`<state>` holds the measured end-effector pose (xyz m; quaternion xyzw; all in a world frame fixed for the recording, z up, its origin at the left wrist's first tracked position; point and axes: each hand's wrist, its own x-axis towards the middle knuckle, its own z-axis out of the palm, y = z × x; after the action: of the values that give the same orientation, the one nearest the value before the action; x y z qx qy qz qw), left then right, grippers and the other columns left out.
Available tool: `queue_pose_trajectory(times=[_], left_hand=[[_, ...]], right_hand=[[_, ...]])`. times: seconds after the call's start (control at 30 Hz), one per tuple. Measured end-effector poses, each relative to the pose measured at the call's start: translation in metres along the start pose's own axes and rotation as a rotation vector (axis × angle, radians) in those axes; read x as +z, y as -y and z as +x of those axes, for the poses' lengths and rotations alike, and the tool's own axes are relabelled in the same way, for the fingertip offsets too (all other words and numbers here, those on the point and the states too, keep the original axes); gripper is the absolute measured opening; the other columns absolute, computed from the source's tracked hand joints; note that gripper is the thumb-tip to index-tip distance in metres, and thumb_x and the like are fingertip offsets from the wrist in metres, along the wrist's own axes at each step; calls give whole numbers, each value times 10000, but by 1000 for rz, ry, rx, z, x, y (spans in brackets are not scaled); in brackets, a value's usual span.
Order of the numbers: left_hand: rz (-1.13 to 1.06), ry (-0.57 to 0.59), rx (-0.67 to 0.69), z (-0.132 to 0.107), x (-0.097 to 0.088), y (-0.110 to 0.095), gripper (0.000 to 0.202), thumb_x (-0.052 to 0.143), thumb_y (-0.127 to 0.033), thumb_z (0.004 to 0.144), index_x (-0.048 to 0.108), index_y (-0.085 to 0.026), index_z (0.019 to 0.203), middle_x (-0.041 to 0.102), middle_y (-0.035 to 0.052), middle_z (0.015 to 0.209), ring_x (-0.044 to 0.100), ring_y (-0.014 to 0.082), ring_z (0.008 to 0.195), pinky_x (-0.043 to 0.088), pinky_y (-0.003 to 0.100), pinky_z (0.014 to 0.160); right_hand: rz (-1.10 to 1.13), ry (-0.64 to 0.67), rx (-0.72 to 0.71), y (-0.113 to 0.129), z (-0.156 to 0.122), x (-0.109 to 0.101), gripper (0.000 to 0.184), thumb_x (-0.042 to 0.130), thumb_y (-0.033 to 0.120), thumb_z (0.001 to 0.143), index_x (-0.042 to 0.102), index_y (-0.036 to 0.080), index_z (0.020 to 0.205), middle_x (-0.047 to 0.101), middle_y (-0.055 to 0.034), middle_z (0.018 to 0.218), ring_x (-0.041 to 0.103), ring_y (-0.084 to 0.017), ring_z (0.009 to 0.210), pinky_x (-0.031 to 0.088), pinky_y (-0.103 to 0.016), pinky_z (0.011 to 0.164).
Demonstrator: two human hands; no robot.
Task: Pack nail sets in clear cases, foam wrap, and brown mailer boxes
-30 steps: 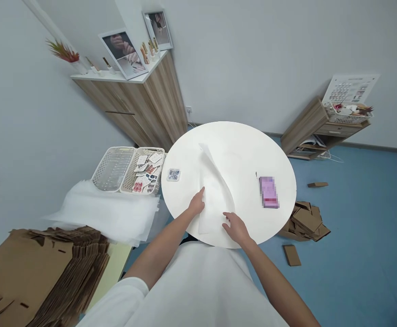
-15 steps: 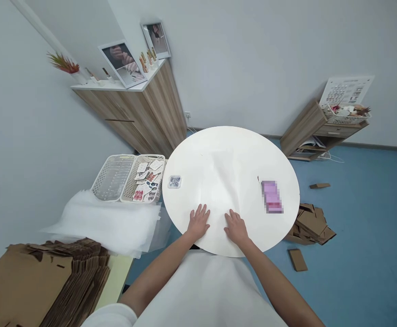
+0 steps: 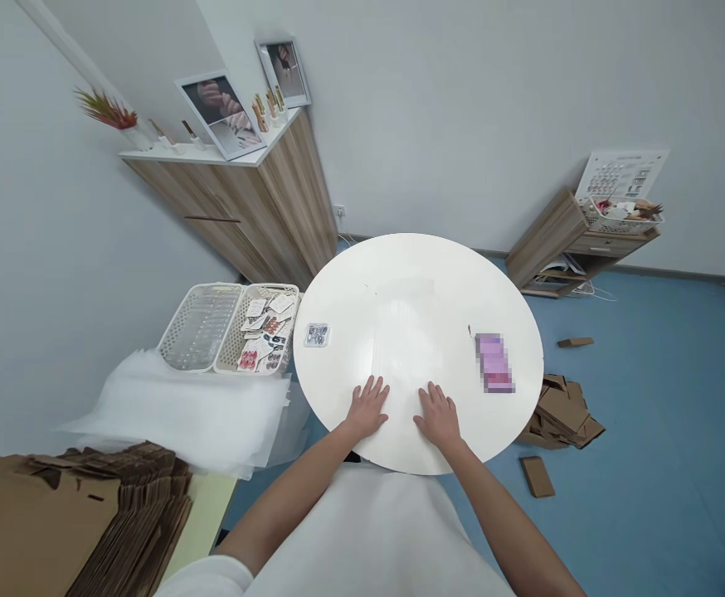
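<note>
A thin, whitish see-through sheet [image 3: 405,327] lies flat on the round white table [image 3: 462,274], its edges only faintly visible. My left hand [image 3: 367,408] rests palm down near the sheet's lower left part, fingers spread. To its right, my right hand [image 3: 438,416] is also flat with fingers apart, by the sheet's lower right part. Neither hand grips anything. On the table's left side sits a small clear case [image 3: 317,335] with dark nail-like pieces inside. A purple, pixelated box [image 3: 494,363] lies on the right side, beyond my right hand.
Left of the table stand a white basket of clear cases [image 3: 204,327] and a basket of small packs [image 3: 266,332]. White foam-like sheets [image 3: 182,406] and stacked flat cardboard [image 3: 45,514] lie nearer. Folded cardboard [image 3: 565,410] is on the floor at right.
The raised crease in the middle of the sheet has gone and it now lies smooth. Both hands have shifted slightly to the right and stay flat. The camera view has moved a little.
</note>
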<state>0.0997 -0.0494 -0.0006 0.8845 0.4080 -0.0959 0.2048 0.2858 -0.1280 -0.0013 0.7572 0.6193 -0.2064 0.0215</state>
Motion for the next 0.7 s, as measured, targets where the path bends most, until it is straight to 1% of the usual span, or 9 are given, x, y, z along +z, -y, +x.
queue_pose_trajectory(times=[0.17,0.23,0.27,0.37,0.43,0.5,0.53,0.6,0.7], left_hand=[[-88,-16,44,-3,-3,4,621,506,-328,743,273,-243,1312,169,67,1426,75,283,1307,154,499,999],[-148,-54,35,-7,-7,12,612,493,-345,753,265,-250,1314,152,62,1431,79,276,1308,156,487,1003],[-186,-85,8,-8,-10,18,605,482,-358,761,261,-251,1314,145,64,1432,84,273,1308,162,479,1005],[-331,-228,-175,-11,-21,49,588,448,-391,785,255,-227,1316,149,95,1427,119,273,1303,192,460,1005],[-435,-344,-331,-10,-30,78,589,437,-396,793,248,-201,1316,163,116,1420,144,274,1298,210,454,1006],[-534,-435,-460,-7,-39,108,605,439,-391,794,233,-170,1318,157,134,1417,157,271,1295,210,439,1017],[-584,-464,-508,-5,-42,123,613,446,-380,791,227,-156,1318,166,139,1413,152,265,1297,197,425,1029],[-686,-491,-567,1,-47,149,618,466,-344,780,228,-143,1314,210,137,1399,160,244,1297,183,390,1046],[-832,-472,-600,11,-49,175,629,488,-274,756,225,-159,1317,254,112,1385,209,218,1286,199,351,1049]], right_hand=[[40,-39,60,1,1,-2,569,510,263,721,344,194,1260,197,-118,1412,118,-289,1301,174,-471,982],[96,-63,62,9,5,-5,568,503,275,727,341,189,1264,191,-118,1413,116,-293,1301,190,-475,981],[136,-72,50,16,9,-7,568,499,283,730,340,185,1266,196,-118,1412,125,-292,1300,203,-470,982],[311,-68,-19,47,28,-14,551,490,293,737,356,183,1260,249,-109,1392,207,-270,1281,254,-424,986],[467,-35,-59,74,45,-17,533,488,302,738,374,195,1248,329,-94,1351,297,-248,1244,293,-396,979],[647,30,-70,103,64,-18,518,495,312,735,391,220,1233,414,-73,1287,412,-224,1162,357,-378,940],[726,64,-55,116,74,-18,516,506,313,726,400,233,1225,435,-66,1267,458,-215,1115,387,-372,912],[849,114,-28,141,94,-19,508,517,275,709,422,239,1207,441,-59,1261,483,-199,1084,399,-357,903],[993,181,22,170,117,-21,561,503,173,665,416,238,1215,424,-52,1283,419,-197,1158,393,-345,912]])
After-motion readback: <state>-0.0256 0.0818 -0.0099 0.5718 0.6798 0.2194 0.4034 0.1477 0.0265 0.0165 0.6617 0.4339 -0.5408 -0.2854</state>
